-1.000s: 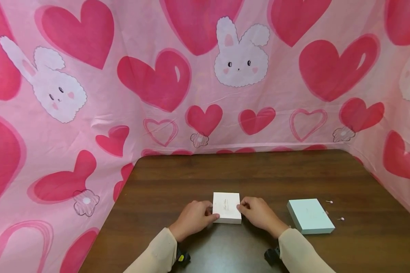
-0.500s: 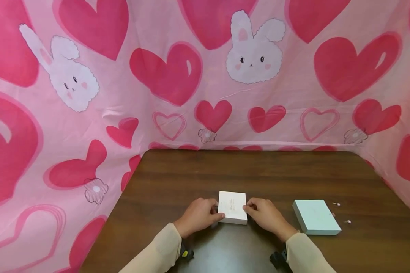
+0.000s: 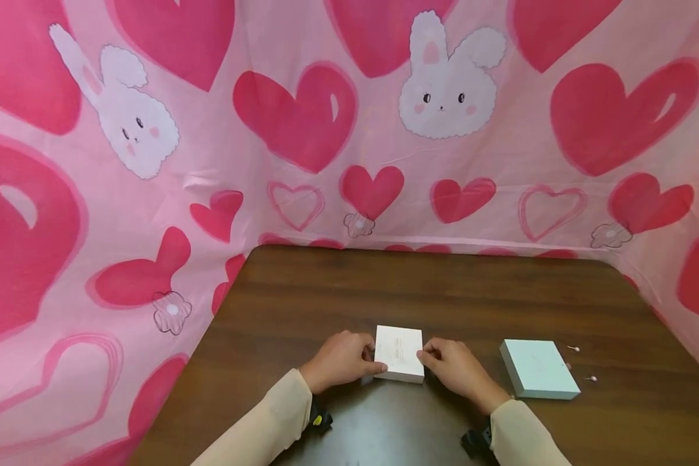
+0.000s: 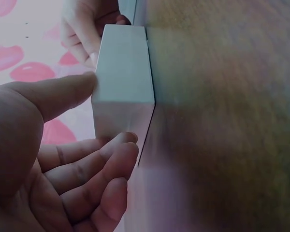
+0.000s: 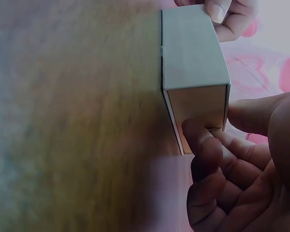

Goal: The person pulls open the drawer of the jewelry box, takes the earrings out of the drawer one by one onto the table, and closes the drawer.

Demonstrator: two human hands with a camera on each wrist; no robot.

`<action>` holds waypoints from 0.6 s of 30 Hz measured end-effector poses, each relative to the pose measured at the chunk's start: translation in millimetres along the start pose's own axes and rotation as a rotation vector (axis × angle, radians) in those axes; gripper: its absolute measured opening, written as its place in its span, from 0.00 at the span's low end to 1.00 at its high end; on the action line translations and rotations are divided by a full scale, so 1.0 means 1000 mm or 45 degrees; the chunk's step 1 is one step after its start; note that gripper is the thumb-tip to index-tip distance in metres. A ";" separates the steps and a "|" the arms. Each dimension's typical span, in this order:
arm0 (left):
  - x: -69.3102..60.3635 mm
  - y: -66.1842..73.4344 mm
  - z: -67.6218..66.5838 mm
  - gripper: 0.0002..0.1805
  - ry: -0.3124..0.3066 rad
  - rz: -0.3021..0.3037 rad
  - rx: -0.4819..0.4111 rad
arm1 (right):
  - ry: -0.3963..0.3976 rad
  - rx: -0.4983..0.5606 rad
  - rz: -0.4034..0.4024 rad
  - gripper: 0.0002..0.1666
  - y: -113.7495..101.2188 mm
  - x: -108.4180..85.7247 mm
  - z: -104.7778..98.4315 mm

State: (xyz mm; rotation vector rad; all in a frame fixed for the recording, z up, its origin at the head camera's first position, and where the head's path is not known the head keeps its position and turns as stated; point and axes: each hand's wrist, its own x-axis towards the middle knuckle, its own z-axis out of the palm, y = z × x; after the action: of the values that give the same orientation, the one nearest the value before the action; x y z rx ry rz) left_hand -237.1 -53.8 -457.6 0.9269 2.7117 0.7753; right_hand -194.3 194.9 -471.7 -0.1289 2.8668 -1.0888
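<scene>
A small white box (image 3: 399, 353) with gold lettering on its lid lies flat on the table between my hands. My left hand (image 3: 340, 359) holds its left side, thumb on the lid's edge and fingers curled against the side wall. On the opposite side, my right hand (image 3: 455, 370) grips the box with its thumb at the top edge and fingertips on the side. Both wrist views show the box's plain front wall (image 4: 123, 65). In the right wrist view, a short dark slit (image 5: 213, 129) shows near my fingers. The lid looks shut.
To the right lies a pale mint box (image 3: 539, 367). Beside it are two small pins or earrings with pearl-like heads, a farther one (image 3: 573, 349) and a nearer one (image 3: 592, 378). A pink heart-and-rabbit cloth (image 3: 384, 139) hangs around the brown table (image 3: 443, 291).
The head view has shifted, so the scene sits further right and slightly higher in the backdrop. Both hands keep their hold on the white box, which stays in about the same place.
</scene>
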 end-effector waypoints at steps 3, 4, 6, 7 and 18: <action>0.000 0.000 0.004 0.18 -0.026 -0.010 0.000 | -0.014 -0.004 -0.025 0.07 0.005 -0.003 0.000; -0.001 0.000 0.005 0.19 -0.032 -0.014 0.004 | -0.016 0.002 -0.036 0.07 0.006 -0.004 0.001; -0.001 -0.001 0.007 0.21 -0.031 -0.020 0.034 | -0.021 0.010 -0.060 0.07 0.008 -0.006 0.001; -0.001 -0.001 0.008 0.23 -0.026 -0.022 0.047 | -0.023 0.015 -0.070 0.08 0.009 -0.007 0.001; 0.003 -0.003 -0.001 0.43 0.090 -0.015 0.008 | -0.050 0.084 -0.113 0.09 0.010 -0.001 -0.004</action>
State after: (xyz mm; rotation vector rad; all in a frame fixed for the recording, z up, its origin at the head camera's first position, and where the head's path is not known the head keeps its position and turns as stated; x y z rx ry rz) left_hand -241.1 -54.5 -458.4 0.9004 2.7788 0.8131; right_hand -194.3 205.1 -475.3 -0.2732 2.8119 -1.1807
